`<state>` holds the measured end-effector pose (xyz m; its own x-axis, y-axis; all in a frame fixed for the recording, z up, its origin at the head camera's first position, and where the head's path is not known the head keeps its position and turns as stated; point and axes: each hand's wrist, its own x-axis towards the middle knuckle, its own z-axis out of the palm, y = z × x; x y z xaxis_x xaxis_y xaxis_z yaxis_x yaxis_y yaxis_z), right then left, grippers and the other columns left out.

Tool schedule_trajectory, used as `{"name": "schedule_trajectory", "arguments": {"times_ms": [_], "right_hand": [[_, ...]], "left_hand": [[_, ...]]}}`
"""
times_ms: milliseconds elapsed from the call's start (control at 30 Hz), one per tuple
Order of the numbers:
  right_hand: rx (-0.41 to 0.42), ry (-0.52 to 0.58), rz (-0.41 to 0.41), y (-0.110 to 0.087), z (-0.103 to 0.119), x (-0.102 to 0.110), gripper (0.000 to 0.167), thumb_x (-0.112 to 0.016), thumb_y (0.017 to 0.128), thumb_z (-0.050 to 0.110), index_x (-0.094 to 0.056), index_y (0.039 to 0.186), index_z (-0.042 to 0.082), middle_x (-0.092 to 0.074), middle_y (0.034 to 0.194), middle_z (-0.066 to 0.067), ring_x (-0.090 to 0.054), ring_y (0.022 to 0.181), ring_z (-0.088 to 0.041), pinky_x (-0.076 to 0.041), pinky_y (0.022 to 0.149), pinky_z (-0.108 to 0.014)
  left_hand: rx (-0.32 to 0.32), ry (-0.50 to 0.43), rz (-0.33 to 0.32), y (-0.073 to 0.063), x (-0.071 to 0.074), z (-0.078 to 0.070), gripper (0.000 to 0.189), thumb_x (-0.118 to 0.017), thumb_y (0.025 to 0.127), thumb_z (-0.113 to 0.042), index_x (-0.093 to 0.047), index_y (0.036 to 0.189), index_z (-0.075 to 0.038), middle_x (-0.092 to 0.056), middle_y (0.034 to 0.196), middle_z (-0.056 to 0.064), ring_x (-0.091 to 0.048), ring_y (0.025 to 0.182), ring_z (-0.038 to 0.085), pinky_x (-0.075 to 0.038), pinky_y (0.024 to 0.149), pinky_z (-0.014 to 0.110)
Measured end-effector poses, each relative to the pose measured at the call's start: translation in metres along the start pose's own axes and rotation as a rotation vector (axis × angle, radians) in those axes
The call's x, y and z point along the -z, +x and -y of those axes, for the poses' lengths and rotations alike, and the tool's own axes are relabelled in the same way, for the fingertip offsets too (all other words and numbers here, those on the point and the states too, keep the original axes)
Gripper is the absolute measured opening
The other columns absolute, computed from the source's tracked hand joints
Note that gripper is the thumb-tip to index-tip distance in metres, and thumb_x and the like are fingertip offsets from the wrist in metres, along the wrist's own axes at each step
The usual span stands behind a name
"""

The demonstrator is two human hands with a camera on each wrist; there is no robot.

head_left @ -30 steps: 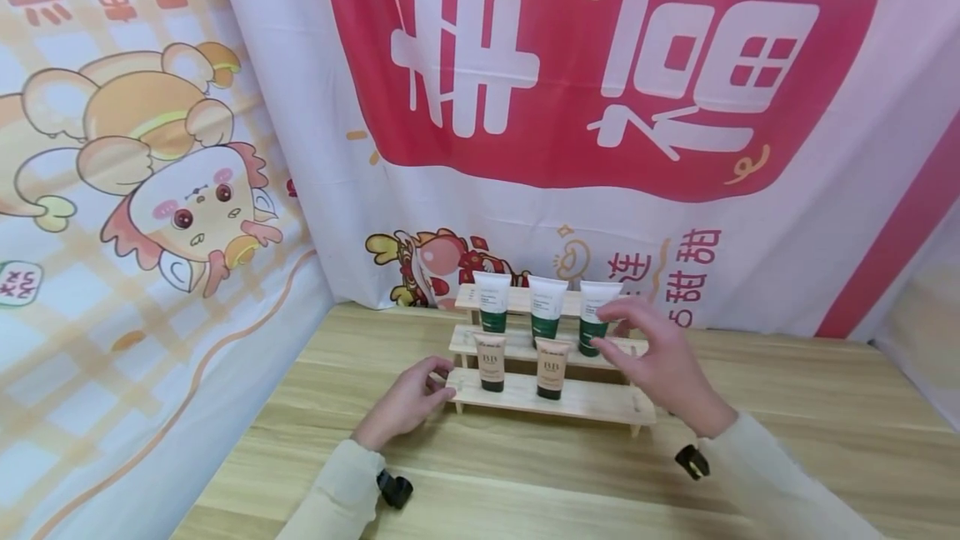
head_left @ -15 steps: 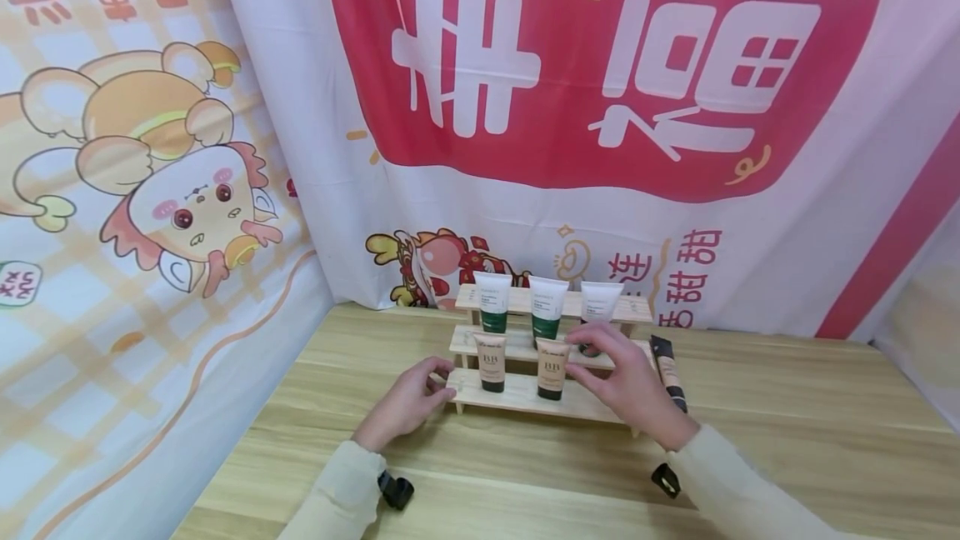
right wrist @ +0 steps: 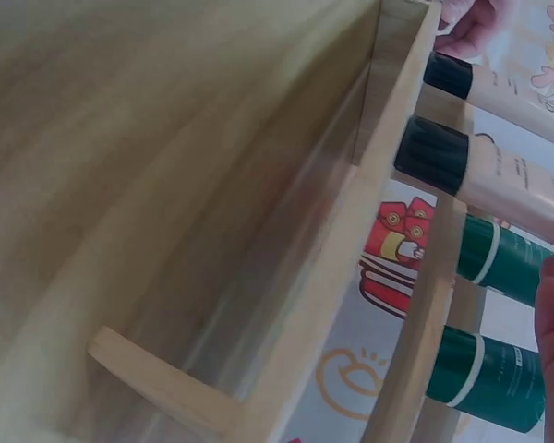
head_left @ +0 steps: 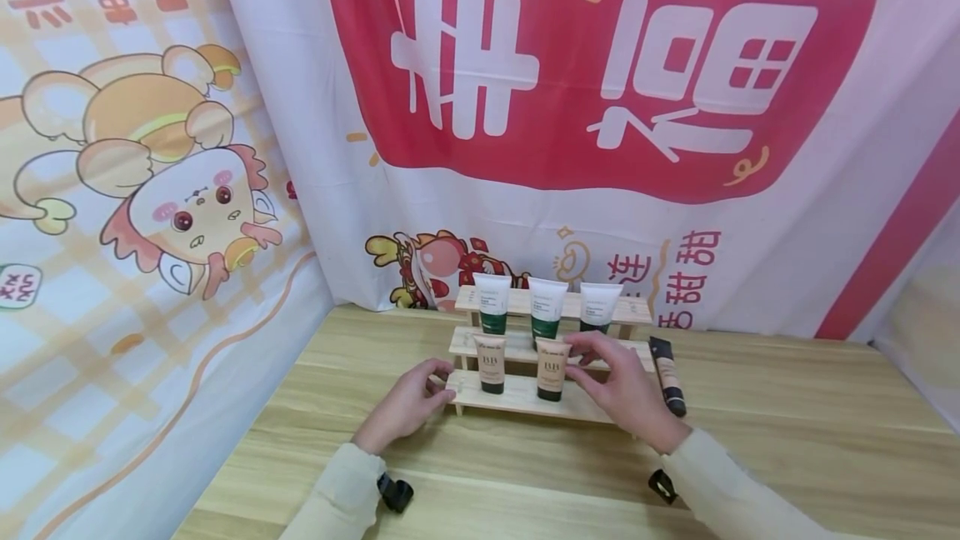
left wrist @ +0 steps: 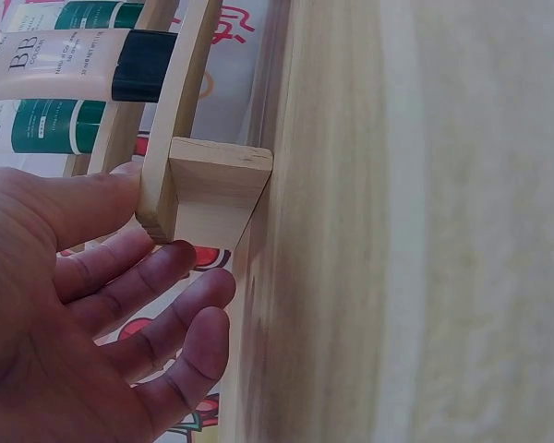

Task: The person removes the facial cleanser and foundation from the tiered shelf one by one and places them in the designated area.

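On the lowest step of a three-step wooden display stand point(head_left: 517, 394) stand two beige BB cream tubes, caps down: the left tube point(head_left: 491, 365) and the right tube point(head_left: 551, 371). My right hand point(head_left: 626, 390) has its thumb and index fingertips at the right edge of the right tube; whether they press on it I cannot tell. With thumb and fingers, my left hand point(left wrist: 83, 295) holds the left end of the stand's lowest board point(left wrist: 157, 208). Behind, three white-and-green tubes point(head_left: 547, 307) stand in a row, the rightmost partly hidden by my right hand.
A dark-capped beige tube point(head_left: 666, 376) leans or lies at the stand's right end; which of these is unclear. The stand rests on a wood-grain table point(head_left: 787, 407), with a printed cloth point(head_left: 600, 148) hanging close behind it.
My right hand has moved left and down from the rightmost white-and-green tube to the right BB cream tube, uncovering the tube at the stand's right end. The left hand stays put.
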<state>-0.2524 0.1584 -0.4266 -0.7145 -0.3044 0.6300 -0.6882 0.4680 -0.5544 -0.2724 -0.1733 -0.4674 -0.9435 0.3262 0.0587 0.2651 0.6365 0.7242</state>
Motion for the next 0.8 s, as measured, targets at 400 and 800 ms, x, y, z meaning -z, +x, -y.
{"name": "schedule_trajectory", "arguments": {"times_ms": [400,800], "right_hand": [[-0.041,0.082,-0.020,-0.003,0.000,-0.013,0.059,-0.078,0.074,-0.003,-0.052,0.122,0.020,-0.063,0.098,0.007,-0.063,0.084,-0.014,-0.055,0.070,-0.029],[-0.064,-0.007,-0.095,-0.003,0.006,-0.024,0.047,-0.074,0.080,0.003,-0.053,0.120,0.016,-0.058,0.089,0.012,-0.058,0.080,-0.007,-0.052,0.064,-0.025]], "left_hand": [[-0.009,0.004,-0.010,0.000,0.000,0.000,0.038,-0.063,0.092,-0.015,-0.052,0.126,-0.004,-0.057,0.115,0.007,-0.058,0.091,0.017,-0.051,0.076,0.032],[-0.025,0.007,-0.019,-0.002,0.000,-0.001,0.039,-0.064,0.091,-0.015,-0.052,0.126,-0.003,-0.057,0.115,0.008,-0.058,0.091,0.016,-0.050,0.077,0.033]]}}
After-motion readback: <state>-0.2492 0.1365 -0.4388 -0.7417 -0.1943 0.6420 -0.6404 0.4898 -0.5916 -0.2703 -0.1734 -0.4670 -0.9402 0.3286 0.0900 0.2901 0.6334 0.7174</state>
